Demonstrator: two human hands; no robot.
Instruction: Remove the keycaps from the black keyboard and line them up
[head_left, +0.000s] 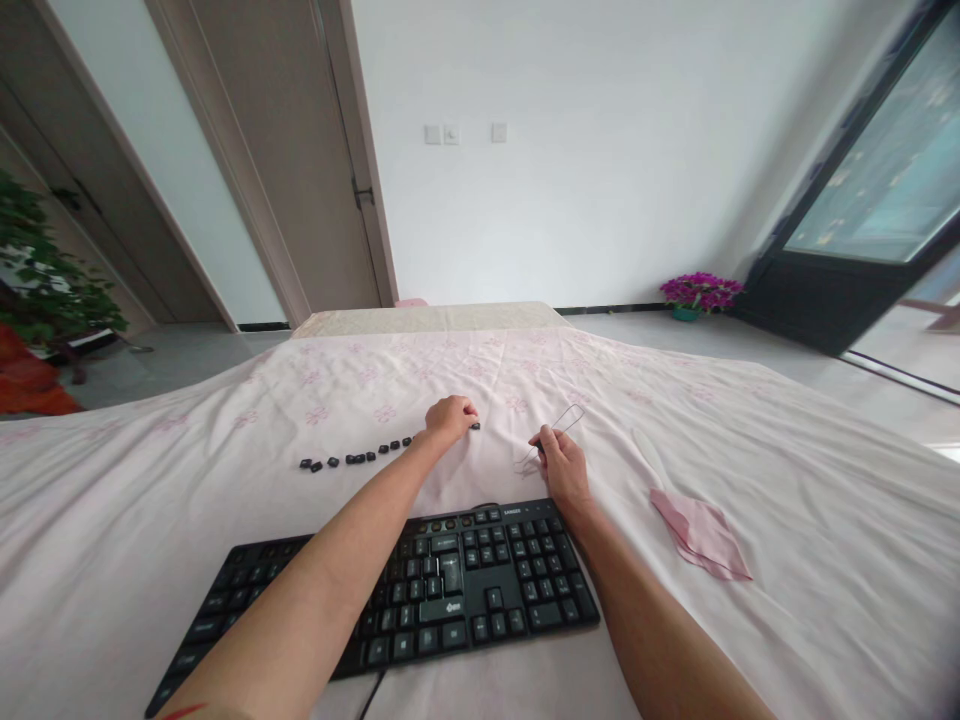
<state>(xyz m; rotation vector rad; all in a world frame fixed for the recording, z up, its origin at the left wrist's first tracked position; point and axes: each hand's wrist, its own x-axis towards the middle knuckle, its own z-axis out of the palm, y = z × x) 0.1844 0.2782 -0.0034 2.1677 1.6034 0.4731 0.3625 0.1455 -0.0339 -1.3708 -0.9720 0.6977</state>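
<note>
My left hand (pixel 448 418) is closed, its fingertips down on a small black keycap (pixel 475 427) over the cloth. From under that wrist a line of several black keycaps (pixel 360 457) runs out to the left. My right hand (pixel 566 465) pinches a wire keycap puller, whose thin wire loop (pixel 574 413) sticks out past the fingers; finer wire ends show on the other side. Below both hands lies a black keyboard (pixel 491 580), partly covered by my left forearm. Some of its keys are hidden by the arm.
A pink-flowered cloth (pixel 225 480) with folds covers the table. To the right of my right forearm lies a folded pink cloth (pixel 705 535). The keyboard's cable (pixel 372 695) runs toward me. Beyond the table stand a door, a white wall and a pot of purple flowers (pixel 701 292).
</note>
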